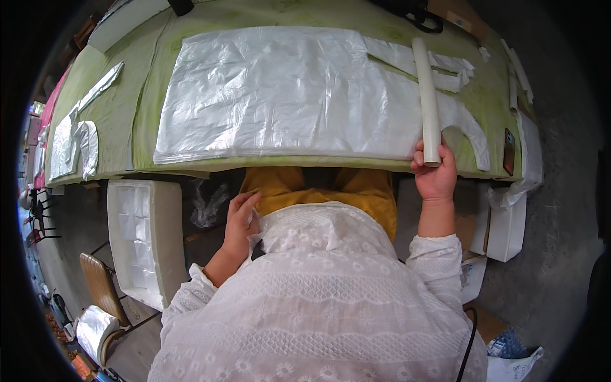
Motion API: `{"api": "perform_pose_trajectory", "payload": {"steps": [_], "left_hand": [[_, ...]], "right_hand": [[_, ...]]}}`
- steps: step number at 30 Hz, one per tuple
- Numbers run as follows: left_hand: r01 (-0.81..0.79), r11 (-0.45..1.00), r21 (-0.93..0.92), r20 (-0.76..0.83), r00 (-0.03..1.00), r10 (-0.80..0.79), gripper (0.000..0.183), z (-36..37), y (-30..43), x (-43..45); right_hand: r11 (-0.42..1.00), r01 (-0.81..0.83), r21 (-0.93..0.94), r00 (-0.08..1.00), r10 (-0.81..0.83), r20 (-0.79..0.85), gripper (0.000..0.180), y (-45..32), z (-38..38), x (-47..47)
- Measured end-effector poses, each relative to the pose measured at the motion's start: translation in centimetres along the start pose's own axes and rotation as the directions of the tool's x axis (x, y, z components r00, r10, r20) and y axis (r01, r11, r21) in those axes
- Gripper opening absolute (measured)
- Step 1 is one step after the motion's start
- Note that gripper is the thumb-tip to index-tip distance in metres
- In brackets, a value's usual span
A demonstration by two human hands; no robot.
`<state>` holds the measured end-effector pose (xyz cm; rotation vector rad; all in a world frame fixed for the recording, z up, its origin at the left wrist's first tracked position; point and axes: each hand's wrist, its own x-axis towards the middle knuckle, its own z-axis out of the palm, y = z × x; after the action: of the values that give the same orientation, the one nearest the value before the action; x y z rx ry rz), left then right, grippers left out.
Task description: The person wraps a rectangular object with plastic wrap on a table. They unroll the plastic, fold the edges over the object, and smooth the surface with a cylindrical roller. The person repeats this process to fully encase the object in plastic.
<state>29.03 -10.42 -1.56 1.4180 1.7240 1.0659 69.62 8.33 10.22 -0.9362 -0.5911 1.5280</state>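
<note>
My right hand (435,176) grips the near end of a white plastic pipe (426,95). The pipe slants away from me across the right part of a flat stack of thin, translucent plastic bags (286,90). Handle-like strips (470,133) of the plastic spread to the right of the pipe. My left hand (241,222) is down at my lap, beside the hem of a white patterned shirt (305,229) and yellow trousers (279,184). Its fingers are bent; whether they pinch the hem is unclear.
The bags lie on a green cloth-covered table (143,90). A phone (509,152) rests near its right edge, and more plastic pieces (71,138) lie at left. A white foam box (145,238) with packed plastic bundles stands left below. Behind it is a chair (100,286).
</note>
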Motion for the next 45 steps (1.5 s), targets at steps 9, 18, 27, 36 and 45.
{"api": "perform_pose_trajectory", "payload": {"steps": [9,18,27,36,45], "left_hand": [[-0.111,0.961,-0.252,0.411,0.887,0.21,0.039,-1.8,-1.8,-4.6],[0.475,0.83,-0.293,0.173,0.88,-0.442,0.034,-3.4,-3.9,-9.8],[0.82,0.561,-0.118,0.18,0.573,-0.8,0.036,-3.3,-4.7,-16.2],[0.508,0.828,-0.235,-0.133,0.827,-0.546,0.022,-2.6,-7.9,-5.7],[0.761,0.561,-0.324,0.018,0.598,-0.801,0.063,-1.1,-6.8,-0.6]], "right_hand": [[0.999,0.021,-0.028,1.0,-0.022,-0.016,0.044,0.1,0.1,0.0],[0.999,0.029,-0.024,0.999,-0.03,-0.016,0.043,0.2,0.0,-0.2],[0.998,0.041,-0.053,0.999,-0.041,-0.005,0.042,0.4,-0.2,-0.1],[0.996,0.045,-0.08,0.997,-0.041,0.059,0.037,0.3,-0.7,-0.2],[0.999,-0.002,-0.037,0.994,0.006,0.112,0.037,0.2,-2.5,0.6]]}}
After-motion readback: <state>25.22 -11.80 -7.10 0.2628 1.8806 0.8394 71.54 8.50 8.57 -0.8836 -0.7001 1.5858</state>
